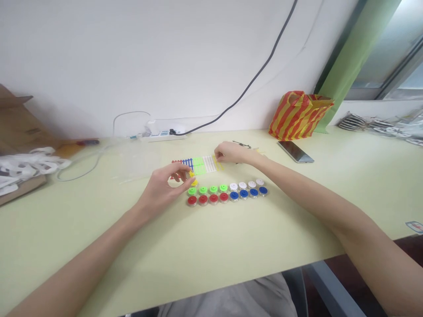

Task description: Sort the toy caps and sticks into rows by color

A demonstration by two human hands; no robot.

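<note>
White wall [148,53] backs our pale surface [158,255], where a striped bag [295,115] and a phone [295,151] sit at the far right. Our left hand [161,182] pinches a yellow piece [193,179] between thumb and fingers, just beyond the leftmost green discs [203,190]. Our right hand [233,152] bends its fingers over the yellow strips [218,164], right of the white strips [209,164] (whether they grip one, we cannot tell). White discs [242,186] continue the green row; red discs [213,199] and blue discs [243,193] form the nearer row. We judge the step to be sorting the yellow parts; the next move seems to call for a steady left pinch and delicate right fingers among those thin strips.
</note>
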